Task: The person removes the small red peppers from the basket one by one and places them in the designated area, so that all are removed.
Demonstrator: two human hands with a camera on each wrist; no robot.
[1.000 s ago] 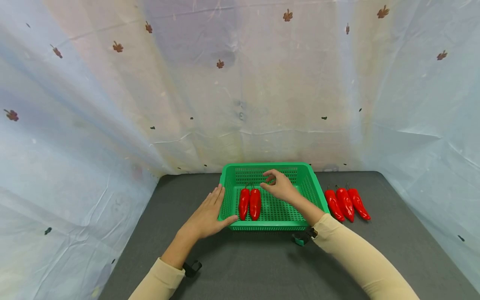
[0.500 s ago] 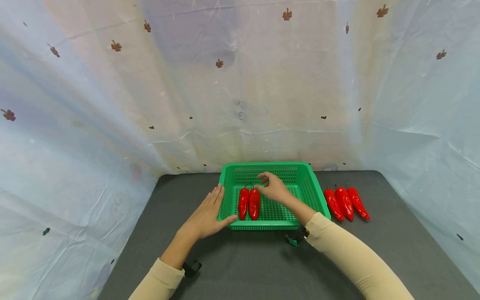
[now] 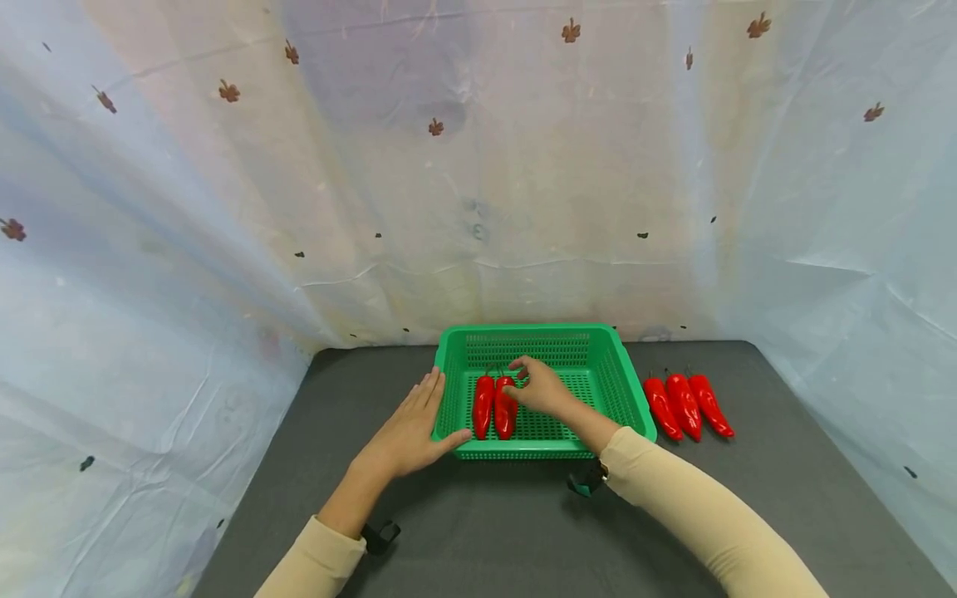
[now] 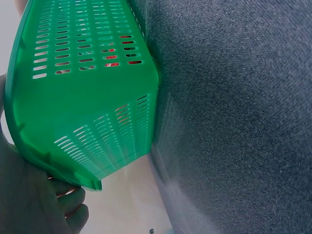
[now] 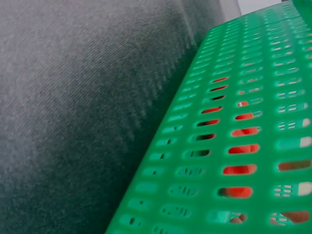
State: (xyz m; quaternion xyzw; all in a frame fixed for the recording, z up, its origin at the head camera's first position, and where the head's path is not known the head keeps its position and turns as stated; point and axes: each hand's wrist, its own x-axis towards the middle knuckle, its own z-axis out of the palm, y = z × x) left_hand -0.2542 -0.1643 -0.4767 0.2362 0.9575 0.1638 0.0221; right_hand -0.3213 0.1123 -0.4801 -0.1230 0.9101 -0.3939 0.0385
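Note:
A green plastic basket [image 3: 628, 374] stands on the dark table. Two red peppers lie side by side in its left half: the left pepper [image 3: 483, 407] and the right pepper [image 3: 504, 419], stems pointing away from me. My left hand [image 3: 407, 428] rests on the basket's left front corner, fingers straight along the rim and thumb over the front edge. Inside the basket, my right hand [image 3: 542, 389] is at the right pepper's upper end. Its thumb overlaps that pepper, and its bent fingers stay apart from the thumb; whether it touches the pepper cannot be told.
Three more red peppers [image 3: 684, 407] lie in a row on the table [image 3: 493, 531], right of the basket. A pale plastic sheet [image 3: 478, 166] hangs behind and at the sides. In the right wrist view, the slotted basket wall [image 5: 195, 170] hides most of the inside.
My right hand has moved left and then nearer to me, so its thumb now overlaps the right pepper. The left hand and both peppers in the basket stay in place.

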